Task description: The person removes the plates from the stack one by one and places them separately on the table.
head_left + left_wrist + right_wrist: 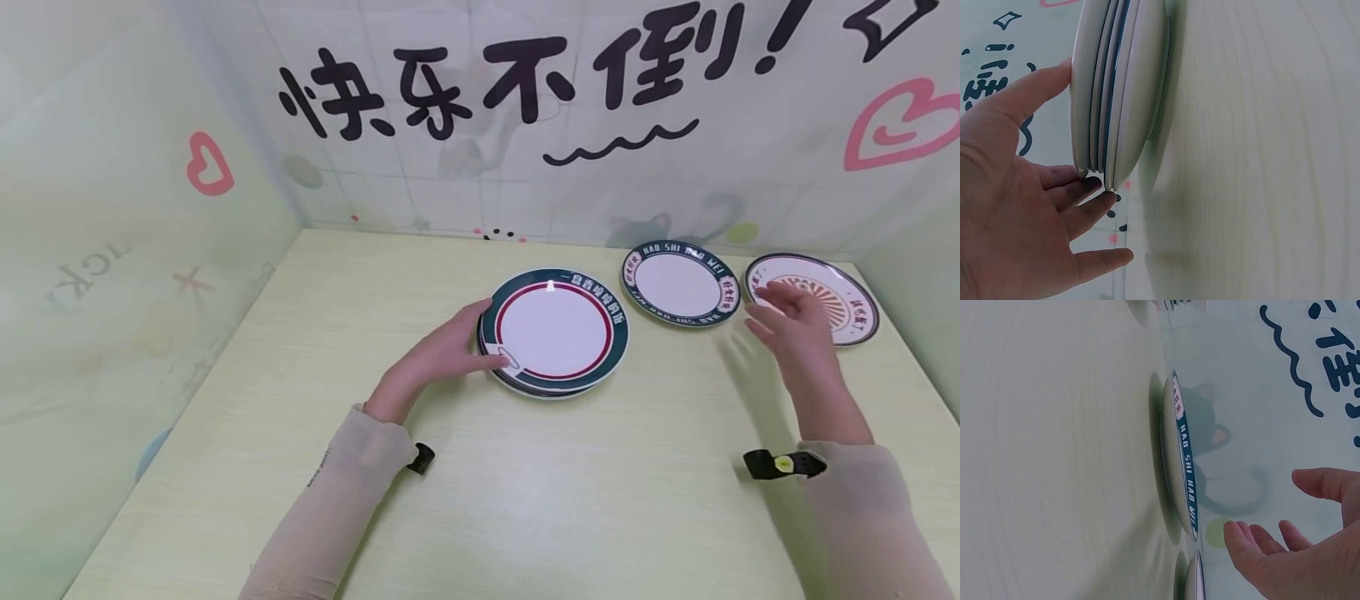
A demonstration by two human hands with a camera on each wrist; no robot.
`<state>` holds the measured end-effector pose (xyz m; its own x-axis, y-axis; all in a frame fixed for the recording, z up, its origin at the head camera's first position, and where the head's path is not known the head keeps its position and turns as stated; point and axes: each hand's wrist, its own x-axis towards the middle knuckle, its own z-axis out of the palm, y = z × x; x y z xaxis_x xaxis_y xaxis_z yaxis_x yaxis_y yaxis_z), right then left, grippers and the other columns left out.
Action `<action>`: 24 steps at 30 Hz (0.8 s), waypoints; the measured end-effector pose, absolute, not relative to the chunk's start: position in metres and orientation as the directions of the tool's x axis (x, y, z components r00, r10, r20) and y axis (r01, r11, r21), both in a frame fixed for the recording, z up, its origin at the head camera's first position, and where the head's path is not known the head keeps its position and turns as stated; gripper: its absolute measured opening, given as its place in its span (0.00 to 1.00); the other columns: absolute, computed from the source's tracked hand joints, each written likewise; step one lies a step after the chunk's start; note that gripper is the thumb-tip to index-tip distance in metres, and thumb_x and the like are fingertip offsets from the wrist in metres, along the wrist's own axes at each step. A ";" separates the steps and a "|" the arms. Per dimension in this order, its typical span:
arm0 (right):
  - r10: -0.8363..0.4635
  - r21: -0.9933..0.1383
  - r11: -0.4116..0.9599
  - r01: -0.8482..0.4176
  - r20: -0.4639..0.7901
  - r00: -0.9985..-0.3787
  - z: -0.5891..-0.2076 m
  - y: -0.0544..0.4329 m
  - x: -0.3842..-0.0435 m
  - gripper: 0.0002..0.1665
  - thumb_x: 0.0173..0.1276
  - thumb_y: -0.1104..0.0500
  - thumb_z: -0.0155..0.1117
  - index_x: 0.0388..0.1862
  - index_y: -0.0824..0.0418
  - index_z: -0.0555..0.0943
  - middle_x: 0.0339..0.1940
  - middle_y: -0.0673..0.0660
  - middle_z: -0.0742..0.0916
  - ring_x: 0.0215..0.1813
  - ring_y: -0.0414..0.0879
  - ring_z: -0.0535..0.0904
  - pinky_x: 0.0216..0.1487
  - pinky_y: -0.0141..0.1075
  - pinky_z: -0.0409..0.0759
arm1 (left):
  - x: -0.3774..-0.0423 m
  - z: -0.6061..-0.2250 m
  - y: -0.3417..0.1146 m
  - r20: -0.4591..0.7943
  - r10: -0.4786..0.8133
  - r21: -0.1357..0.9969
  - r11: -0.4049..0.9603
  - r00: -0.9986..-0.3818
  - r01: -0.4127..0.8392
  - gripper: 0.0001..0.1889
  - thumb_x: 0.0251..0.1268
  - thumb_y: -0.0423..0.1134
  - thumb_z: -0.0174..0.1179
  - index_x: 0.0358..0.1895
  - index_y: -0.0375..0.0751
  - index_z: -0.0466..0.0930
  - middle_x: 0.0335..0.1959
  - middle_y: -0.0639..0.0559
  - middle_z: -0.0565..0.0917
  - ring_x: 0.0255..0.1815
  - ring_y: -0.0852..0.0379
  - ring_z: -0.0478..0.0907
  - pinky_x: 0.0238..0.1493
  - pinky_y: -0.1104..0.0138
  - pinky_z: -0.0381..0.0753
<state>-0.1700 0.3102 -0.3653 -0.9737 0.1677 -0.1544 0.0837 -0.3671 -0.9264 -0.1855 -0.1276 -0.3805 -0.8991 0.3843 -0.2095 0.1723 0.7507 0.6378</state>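
Note:
My left hand (pixel 455 342) holds the left edge of a stack of plates (pixel 553 333). Its thumb lies on the rim and its fingertips meet the side, as the left wrist view shows. The top plate is white with a dark green rim and a red ring. My right hand (pixel 802 329) hovers with bent fingers and nothing in them, in front of a white plate with an orange sunburst (pixel 851 321), partly hiding it. Between the two hands, farther back, lies a white plate with a green lettered rim (pixel 678 287), seen edge-on in the right wrist view.
The plates rest on a pale wooden table (pixel 585 492). Behind it stands a printed backdrop (pixel 420 183) with black characters, and a side panel (pixel 150 275) rises at the left. Dark bands with small devices (pixel 783 465) sit at both wrists.

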 end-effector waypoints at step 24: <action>0.049 -0.946 -0.314 0.080 -0.101 -0.994 -0.372 0.279 -0.173 0.21 0.66 0.72 0.64 0.53 0.57 0.69 0.41 0.42 0.86 0.41 0.33 0.84 0.43 0.22 0.85 | -0.186 -0.381 -0.127 -0.216 0.370 0.633 0.758 -0.904 0.159 0.53 0.59 0.57 0.68 0.81 0.45 0.46 0.82 0.49 0.54 0.83 0.49 0.51 0.81 0.51 0.58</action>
<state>-0.1727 0.2791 -0.3719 -0.9937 0.0486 -0.1005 0.0803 -0.3141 -0.9460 -0.1857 -0.1270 -0.3815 -0.9035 0.3699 -0.2164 0.1585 0.7575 0.6333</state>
